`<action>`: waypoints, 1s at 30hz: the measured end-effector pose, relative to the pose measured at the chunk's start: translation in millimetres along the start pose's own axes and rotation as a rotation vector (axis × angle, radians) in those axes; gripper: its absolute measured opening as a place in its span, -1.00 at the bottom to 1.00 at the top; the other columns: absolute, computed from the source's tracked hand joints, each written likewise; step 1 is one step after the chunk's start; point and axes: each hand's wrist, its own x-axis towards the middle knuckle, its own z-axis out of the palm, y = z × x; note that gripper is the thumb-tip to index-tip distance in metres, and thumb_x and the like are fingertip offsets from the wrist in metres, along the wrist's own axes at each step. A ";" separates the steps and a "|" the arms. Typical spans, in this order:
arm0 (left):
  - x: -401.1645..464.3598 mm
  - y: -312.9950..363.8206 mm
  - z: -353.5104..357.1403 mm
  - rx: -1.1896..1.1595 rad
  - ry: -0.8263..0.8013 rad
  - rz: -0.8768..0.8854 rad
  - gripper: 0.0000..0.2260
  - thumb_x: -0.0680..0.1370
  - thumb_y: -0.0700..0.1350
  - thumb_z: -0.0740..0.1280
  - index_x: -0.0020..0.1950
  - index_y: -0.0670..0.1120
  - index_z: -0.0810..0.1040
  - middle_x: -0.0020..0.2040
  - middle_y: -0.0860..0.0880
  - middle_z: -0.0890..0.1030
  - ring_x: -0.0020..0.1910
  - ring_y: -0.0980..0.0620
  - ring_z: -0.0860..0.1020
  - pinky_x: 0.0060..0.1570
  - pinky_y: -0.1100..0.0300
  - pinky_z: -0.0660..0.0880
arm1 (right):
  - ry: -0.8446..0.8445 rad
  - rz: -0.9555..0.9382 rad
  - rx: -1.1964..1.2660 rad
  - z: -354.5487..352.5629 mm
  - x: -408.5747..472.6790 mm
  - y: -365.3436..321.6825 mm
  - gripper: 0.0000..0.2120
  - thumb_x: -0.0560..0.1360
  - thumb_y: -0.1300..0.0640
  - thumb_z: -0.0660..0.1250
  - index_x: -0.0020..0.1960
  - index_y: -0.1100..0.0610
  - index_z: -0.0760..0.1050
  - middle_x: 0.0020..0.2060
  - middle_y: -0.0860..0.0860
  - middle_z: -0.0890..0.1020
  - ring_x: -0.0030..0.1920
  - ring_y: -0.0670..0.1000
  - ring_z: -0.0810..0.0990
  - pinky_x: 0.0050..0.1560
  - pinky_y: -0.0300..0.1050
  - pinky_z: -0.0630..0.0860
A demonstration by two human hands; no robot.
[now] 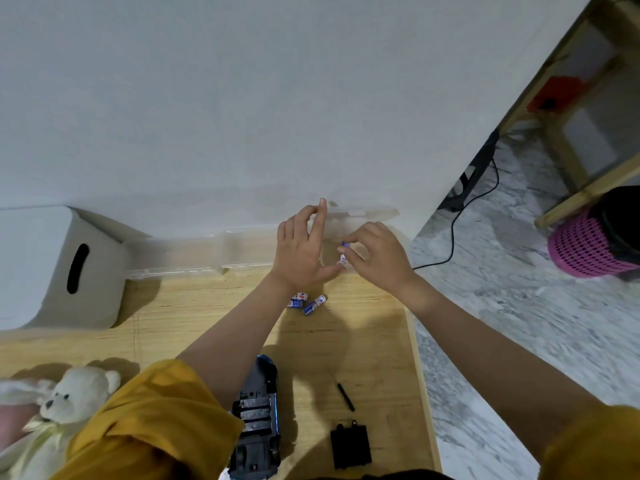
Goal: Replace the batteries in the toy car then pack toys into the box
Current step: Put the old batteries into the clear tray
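Currently both arms extend forward over the wooden table, meeting near its far edge by the wall. The left hand is spread, index finger raised, thumb reaching toward the right hand; it grips nothing that can be seen. The right hand is curled, its fingertips pinching one blue-and-white battery held roughly upright between the two hands. Both sleeves are mustard yellow.

Counted, left to right:
- One white teddy bear, lying at the near left corner of the table.
- One grey storage box, at far left against the wall, with a slot handle facing the camera. Its contents are not visible.
- One clear plastic container, along the wall just beyond the hands. Whether it holds anything cannot be told.
- One toy car, underside up, partly hidden by the left sleeve. Its battery compartment is uncovered and shows three bays with no batteries seated.
- Loose batteries on the table below the left wrist: at least two, lying side by side and touching, partly hidden by the wrist.
- One small black screwdriver, right of the car.
- One black compartment cover, near the table's front edge, apart from the car.
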 end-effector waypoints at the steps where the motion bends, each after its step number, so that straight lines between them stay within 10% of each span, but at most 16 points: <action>1: -0.6 0.7 -0.1 -0.002 0.009 0.005 -0.03 0.30 0.45 0.19 0.46 -0.22 0.18 0.25 -0.13 0.31 0.12 -0.10 0.43 0.02 0.01 0.35 | 0.062 -0.037 -0.018 -5.5 -5.2 -3.6 -0.79 0.41 -0.01 0.44 -0.10 0.12 0.60 -0.21 0.00 0.54 -0.12 0.02 0.49 -0.08 -0.14 0.45; 6: -3.5 4.3 0.4 0.017 0.044 0.011 -0.07 0.32 0.43 0.17 0.44 -0.23 0.23 0.24 -0.13 0.32 0.13 -0.10 0.41 0.04 0.03 0.32 | 0.351 -0.088 -0.090 -34.5 -8.7 -9.1 -0.66 0.41 0.00 0.45 0.05 0.22 0.54 -0.05 0.15 0.51 0.02 0.05 0.44 0.08 -0.30 0.35; 14: -8.7 11.5 1.4 0.126 -0.002 -0.015 -0.36 0.42 0.38 0.12 0.13 -0.16 0.45 0.17 -0.14 0.47 0.06 -0.13 0.46 0.12 -0.09 0.33 | 0.066 -0.150 -0.137 -29.1 -7.9 3.3 -0.72 0.52 0.15 0.19 0.16 0.12 0.58 0.09 0.04 0.64 0.09 0.10 0.57 -0.08 -0.05 0.60; 21: -14.5 17.4 2.9 0.147 -0.136 0.062 -0.61 0.27 0.01 0.54 0.02 -0.09 0.59 0.00 -0.05 0.62 -0.06 -0.09 0.60 0.19 0.02 0.25 | -0.071 -0.049 -0.138 -18.7 -29.4 14.5 -0.75 0.49 0.27 0.35 0.16 0.15 0.59 0.15 0.09 0.61 0.15 0.18 0.54 -0.03 0.07 0.60; 30: -15.0 13.1 -0.5 0.050 -0.106 0.124 -0.76 0.35 -0.06 0.49 -0.06 -0.16 0.65 -0.04 -0.10 0.66 -0.19 -0.12 0.62 0.05 0.08 0.35 | 0.010 0.014 -0.158 -1.4 -37.2 11.0 -0.66 0.35 0.02 0.50 0.02 0.20 0.62 0.11 0.09 0.61 0.18 0.08 0.48 -0.13 -0.04 0.58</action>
